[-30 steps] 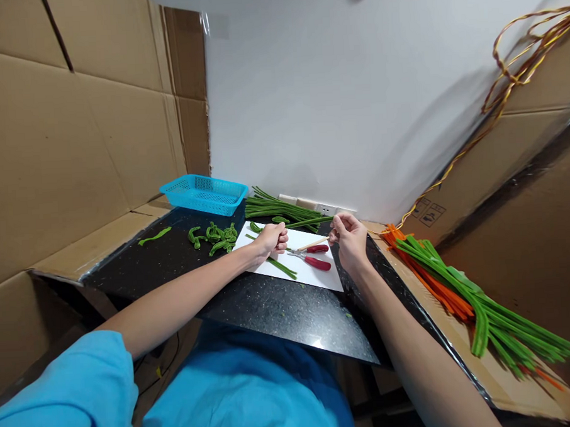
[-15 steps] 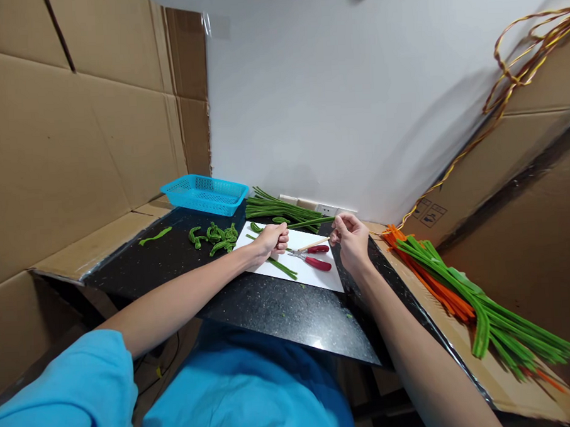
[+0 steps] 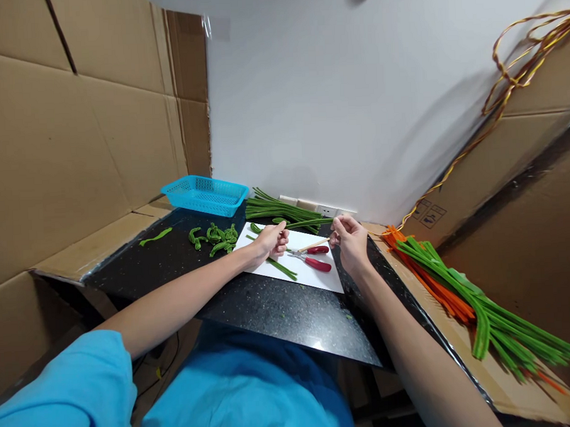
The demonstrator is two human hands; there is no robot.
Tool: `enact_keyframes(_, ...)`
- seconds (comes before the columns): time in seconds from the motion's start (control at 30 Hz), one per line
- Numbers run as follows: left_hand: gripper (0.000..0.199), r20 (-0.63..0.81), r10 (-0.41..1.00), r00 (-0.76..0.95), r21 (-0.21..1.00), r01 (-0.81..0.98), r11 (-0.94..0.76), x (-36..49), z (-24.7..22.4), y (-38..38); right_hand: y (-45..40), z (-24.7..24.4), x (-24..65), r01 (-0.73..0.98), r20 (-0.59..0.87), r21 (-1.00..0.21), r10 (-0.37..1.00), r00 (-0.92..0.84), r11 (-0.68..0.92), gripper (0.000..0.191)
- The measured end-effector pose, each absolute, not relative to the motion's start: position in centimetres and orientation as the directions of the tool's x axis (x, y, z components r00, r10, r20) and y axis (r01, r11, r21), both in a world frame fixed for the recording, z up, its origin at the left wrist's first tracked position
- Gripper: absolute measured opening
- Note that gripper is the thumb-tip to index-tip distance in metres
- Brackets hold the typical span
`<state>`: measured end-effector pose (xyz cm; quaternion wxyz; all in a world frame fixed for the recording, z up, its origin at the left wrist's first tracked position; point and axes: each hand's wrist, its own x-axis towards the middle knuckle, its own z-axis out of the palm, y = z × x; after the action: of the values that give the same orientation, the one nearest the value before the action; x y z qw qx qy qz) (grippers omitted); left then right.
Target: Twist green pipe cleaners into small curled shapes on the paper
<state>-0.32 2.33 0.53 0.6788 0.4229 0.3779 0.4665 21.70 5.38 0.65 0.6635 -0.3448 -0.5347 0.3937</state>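
Observation:
A green pipe cleaner [image 3: 311, 223] stretches nearly level between my two hands over a white sheet [image 3: 311, 280]. Its left part is pinched in my closed left hand [image 3: 270, 244]. The fingertips of my right hand [image 3: 352, 241] grip the other end. A thin wooden stick [image 3: 313, 244] slants out from under my right fingers, its far tip close to the pliers. On the sheet between my hands lie pliers with red handles [image 3: 318, 263], jaws toward the left. Loose green pipe cleaners [image 3: 282, 268] lie below my left hand, partly covered by it.
Curled green pieces [image 3: 223, 237] and one flat green strip [image 3: 155, 237] lie on the black tabletop [image 3: 270, 308]. A blue basket [image 3: 206, 204] and a green pipe cleaner bundle [image 3: 275, 206] stand behind. Orange [image 3: 439, 288] and brighter green stems [image 3: 501, 311] rest on cardboard at right.
Little differs. My left thumb has risen slightly, and the right end of the pipe cleaner has shifted a little left with my right fingers.

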Motion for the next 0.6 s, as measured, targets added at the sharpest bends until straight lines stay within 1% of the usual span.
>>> enact_keyframes(0.23, 0.035, -0.066, 0.971, 0.231, 0.949, -0.286, 0.132, -0.02, 0.72, 1.96, 5.56, 0.50, 21.75, -0.111, 0.437, -0.884, 0.888, 0.142, 0.453, 0.036)
enact_keyframes(0.33, 0.039, -0.105, 0.960, 0.261, 0.937, -0.298, 0.184, -0.20, 0.81, 2.03, 5.70, 0.41, 21.95, -0.105, 0.439, -0.881, 0.879, 0.187, 0.462, 0.035)
enact_keyframes(0.47, 0.039, -0.159, 0.928, 0.336, 0.906, -0.324, 0.272, -0.51, 0.86, 2.14, 5.74, 0.41, 22.08, -0.114, 0.439, -0.877, 0.875, 0.207, 0.467, 0.033)
enact_keyframes(0.6, 0.038, -0.180, 0.924, 0.338, 0.904, -0.314, 0.291, -0.52, 1.07, 1.98, 5.64, 0.54, 21.99, -0.110, 0.443, -0.877, 0.875, 0.196, 0.468, 0.032)
